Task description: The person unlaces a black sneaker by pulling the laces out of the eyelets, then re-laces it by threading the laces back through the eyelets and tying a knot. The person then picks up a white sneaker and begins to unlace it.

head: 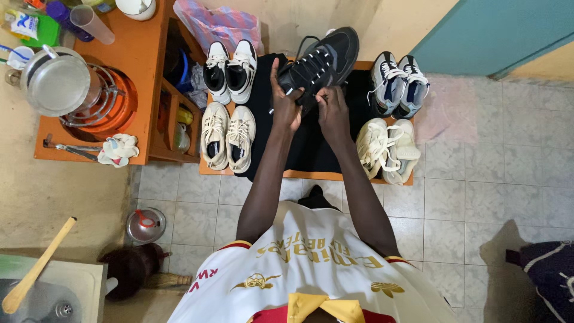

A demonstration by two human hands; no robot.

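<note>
Hands clamped on black mesh sneaker [323,60]: left hand [286,104] grips sole side, right hand [332,110] pinches white lace; black cloth [311,149] beneath.

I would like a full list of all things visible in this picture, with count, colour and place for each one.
black sneaker: 1, black with white laces, held up over the low table
black cloth: 1, black, spread on the low table's middle
low table: 1, orange, on the tiled floor
black-and-white sneakers: 2, table's far left
cream sneakers: 2, table's near left
grey-blue sneakers: 2, table's far right
pale yellow sneakers: 2, table's near right
metal pot: 1, silver, on the orange shelf at left
wooden stick: 1, tan, bottom left
left hand: 1, gripping the black sneaker
right hand: 1, at its laces
</note>
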